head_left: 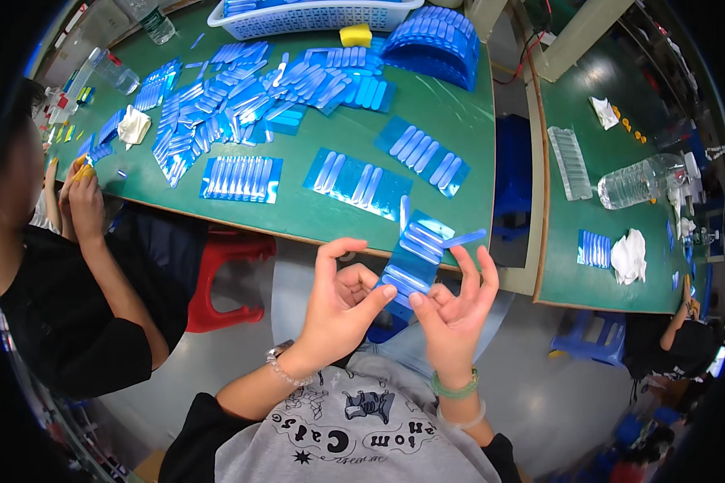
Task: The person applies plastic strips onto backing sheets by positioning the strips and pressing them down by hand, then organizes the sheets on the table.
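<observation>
Near the table's front edge I hold up a blue film sheet (415, 262) bearing rows of clear, narrow, round-ended strips. My left hand (345, 298) pinches its lower left side, thumb on the front and the index finger raised. From the other side my right hand (457, 310) grips the lower right edge, its thumb close to the left one. A single blue strip (464, 238) sticks out by my right fingertips; whether they touch it I cannot tell. One more narrow strip (404, 213) stands at the sheet's top left. Just beyond lie two part-filled blue sheets (359, 184) (424, 156).
Similar sheets form a large pile (234, 97) on the green table (298, 217). Behind it are a white basket (314, 19), a yellow sponge (355, 35) and a curved blue stack (433, 44). A co-worker (72, 266) sits at left beside a red stool (225, 282).
</observation>
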Available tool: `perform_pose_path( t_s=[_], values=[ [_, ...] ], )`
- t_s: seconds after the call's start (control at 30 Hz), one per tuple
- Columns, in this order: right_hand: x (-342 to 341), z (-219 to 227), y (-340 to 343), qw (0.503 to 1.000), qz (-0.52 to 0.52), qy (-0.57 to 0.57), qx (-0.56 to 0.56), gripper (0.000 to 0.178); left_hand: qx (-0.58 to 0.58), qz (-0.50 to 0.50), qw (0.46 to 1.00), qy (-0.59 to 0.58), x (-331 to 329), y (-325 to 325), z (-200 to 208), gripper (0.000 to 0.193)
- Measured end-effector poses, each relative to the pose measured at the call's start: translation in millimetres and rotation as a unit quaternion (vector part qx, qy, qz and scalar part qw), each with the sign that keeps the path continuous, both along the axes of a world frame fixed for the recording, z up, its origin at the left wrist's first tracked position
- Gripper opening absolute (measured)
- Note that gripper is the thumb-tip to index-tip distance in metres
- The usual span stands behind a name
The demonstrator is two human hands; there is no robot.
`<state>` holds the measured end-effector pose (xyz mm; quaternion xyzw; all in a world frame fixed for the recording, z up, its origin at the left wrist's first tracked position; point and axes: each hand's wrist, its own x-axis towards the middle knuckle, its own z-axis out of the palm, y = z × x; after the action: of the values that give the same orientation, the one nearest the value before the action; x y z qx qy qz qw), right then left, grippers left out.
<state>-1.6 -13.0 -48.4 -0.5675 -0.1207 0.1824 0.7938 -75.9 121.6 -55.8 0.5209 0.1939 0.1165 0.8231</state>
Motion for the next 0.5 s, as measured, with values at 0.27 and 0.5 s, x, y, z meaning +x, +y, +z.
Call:
perform_pose_path(
  t_s=[0.27, 0.5],
  values=[
    [4.3, 1.6, -4.1, 1.0, 0.019, -0.003, -0.006, 0.091, -0.038, -0.003, 0.999, -0.009, 6.6, -5.9, -7.4, 0.068],
    [10.2, -6.1, -8.9, 0.999, 0.05, -0.019, 0.012, 0.092, -0.01, -0.001, 1.0, -0.013, 13.6, -7.3, -4.9, 0.066]
  ],
)
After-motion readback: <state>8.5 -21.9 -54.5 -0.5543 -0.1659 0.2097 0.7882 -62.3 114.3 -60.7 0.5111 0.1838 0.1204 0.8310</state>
